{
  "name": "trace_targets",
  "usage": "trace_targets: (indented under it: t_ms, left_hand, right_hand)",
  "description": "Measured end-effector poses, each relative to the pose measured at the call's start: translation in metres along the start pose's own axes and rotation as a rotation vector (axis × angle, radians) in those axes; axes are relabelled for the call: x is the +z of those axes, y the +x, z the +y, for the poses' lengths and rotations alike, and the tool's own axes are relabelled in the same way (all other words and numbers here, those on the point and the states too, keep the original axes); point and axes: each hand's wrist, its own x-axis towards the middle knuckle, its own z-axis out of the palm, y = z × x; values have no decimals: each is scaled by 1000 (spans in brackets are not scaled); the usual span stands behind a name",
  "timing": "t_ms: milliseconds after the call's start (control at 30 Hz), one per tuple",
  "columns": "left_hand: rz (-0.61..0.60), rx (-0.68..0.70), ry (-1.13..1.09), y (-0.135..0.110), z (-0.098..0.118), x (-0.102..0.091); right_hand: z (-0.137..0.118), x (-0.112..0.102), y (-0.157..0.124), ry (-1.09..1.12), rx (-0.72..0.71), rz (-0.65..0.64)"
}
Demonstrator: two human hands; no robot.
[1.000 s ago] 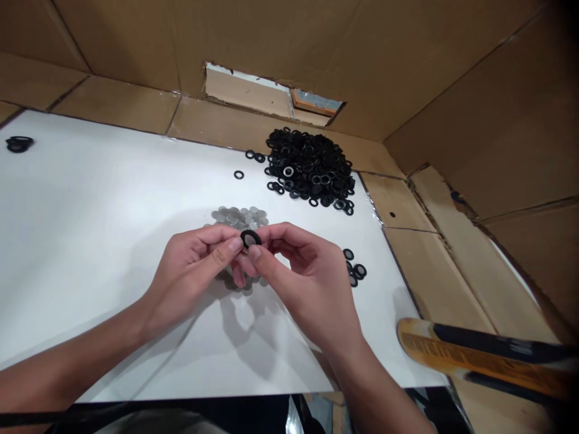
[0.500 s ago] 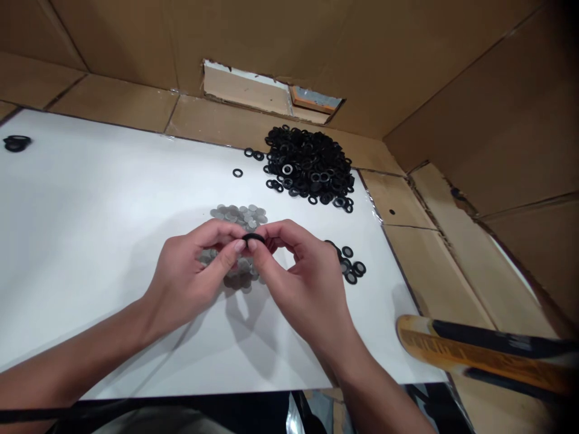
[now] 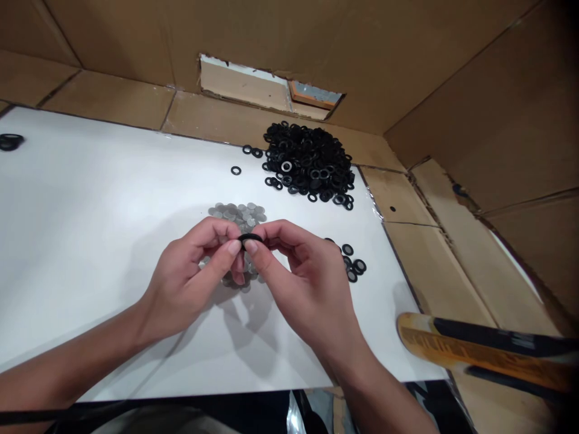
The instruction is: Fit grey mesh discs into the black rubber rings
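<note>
A black rubber ring point(image 3: 250, 239) is pinched between the fingertips of my left hand point(image 3: 192, 274) and my right hand point(image 3: 301, 280), held a little above the white board point(image 3: 90, 217). The ring lies nearly flat, edge toward the camera. Right under and behind my fingers lies a small heap of grey metal washers point(image 3: 237, 216). A large pile of black rings point(image 3: 310, 163) sits at the board's far right. A few black rings point(image 3: 351, 265) lie on the board just right of my right hand.
Cardboard walls enclose the board at the back and right, with a torn opening point(image 3: 271, 90) in the back wall. Stray rings point(image 3: 236, 170) lie near the big pile, and a few more rings point(image 3: 9, 141) at the far left. A yellow-and-black tool handle point(image 3: 474, 352) lies at the lower right.
The ring has turned from facing the camera to nearly edge-on between my fingertips. Both hands stayed in about the same place; the view shifted slightly.
</note>
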Motion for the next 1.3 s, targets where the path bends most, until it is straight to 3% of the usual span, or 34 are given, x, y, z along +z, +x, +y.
trace_targets:
  t_ms: [333, 500, 767, 1000, 1167, 1300]
  left_hand:
    - [81, 3, 73, 1, 0, 2]
    - [106, 19, 114, 1, -1, 1]
    - [-59, -164, -221, 9, 2, 0]
    - [-111, -206, -287, 9, 0, -1]
    - [-78, -185, -215, 9, 2, 2]
    - [-20, -89, -46, 4, 0, 4]
  right_hand:
    - [2, 0, 1, -68, -81, 50]
    - [4, 1, 0, -138, -111, 133]
    - [4, 0, -1, -48, -76, 145]
    - [2, 2, -2, -47, -68, 94]
    - [1, 2, -2, -187, -114, 127]
    - [3, 2, -1, -257, -150, 118]
